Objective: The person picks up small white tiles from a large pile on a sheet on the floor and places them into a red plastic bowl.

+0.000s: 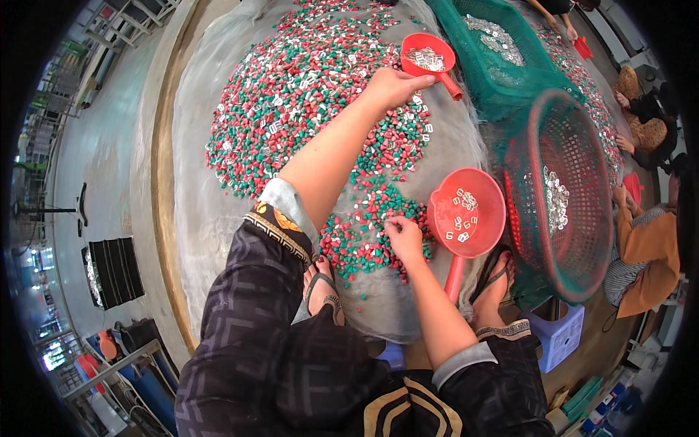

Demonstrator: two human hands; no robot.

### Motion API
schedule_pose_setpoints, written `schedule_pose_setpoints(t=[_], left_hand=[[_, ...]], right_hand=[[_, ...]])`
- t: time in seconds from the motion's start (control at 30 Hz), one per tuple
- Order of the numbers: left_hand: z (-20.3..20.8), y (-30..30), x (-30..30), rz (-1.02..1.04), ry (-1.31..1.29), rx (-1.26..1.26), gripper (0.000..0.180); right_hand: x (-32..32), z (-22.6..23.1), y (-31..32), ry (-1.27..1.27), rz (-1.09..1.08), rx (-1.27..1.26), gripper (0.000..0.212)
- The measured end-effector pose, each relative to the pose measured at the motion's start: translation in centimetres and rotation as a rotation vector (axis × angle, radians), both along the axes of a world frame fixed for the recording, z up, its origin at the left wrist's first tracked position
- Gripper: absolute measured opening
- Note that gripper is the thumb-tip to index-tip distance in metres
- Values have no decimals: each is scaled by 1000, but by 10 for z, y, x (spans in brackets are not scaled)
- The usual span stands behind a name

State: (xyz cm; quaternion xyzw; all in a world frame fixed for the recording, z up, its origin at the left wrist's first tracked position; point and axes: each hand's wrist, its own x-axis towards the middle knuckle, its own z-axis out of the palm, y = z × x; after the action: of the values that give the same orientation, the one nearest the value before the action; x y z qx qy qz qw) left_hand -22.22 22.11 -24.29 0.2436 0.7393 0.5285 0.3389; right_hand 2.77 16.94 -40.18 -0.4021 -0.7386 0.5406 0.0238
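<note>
My left hand (395,87) reaches across the pile and grips a red plastic dipper (412,48) near the base of its handle. Small shiny metal pieces (427,60), like little buckles, fill part of that dipper. My right hand (405,237) is lower down, over the near end of a heap of small red, green and white chips (291,109); its fingers are pinched together, and what they hold, if anything, is too small to make out. Beside it rests a second red dipper (486,191), handle toward me, with several loose metal pieces inside. More metal pieces lie scattered among the chips.
To the right stands a large red basket draped in green netting (575,269), with metal pieces inside. Behind it sits a green netted crate (455,33) holding more. Other people work at far right. A purple stool (561,339) is near my right foot.
</note>
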Motion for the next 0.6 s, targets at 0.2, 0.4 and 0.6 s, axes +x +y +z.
schedule_pose_setpoints(t=[0.2, 0.4, 0.6], left_hand=[[-24, -26, 39, -154, -570, 58, 46], [-51, -82, 75, -95, -973, 250, 61], [-47, -99, 83, -147, -981, 314, 70]], right_hand=[[-18, 32, 8, 356, -391, -313, 13], [-39, 69, 16, 565, -440, 5, 19], [-39, 74, 7, 456, -414, 148, 26]])
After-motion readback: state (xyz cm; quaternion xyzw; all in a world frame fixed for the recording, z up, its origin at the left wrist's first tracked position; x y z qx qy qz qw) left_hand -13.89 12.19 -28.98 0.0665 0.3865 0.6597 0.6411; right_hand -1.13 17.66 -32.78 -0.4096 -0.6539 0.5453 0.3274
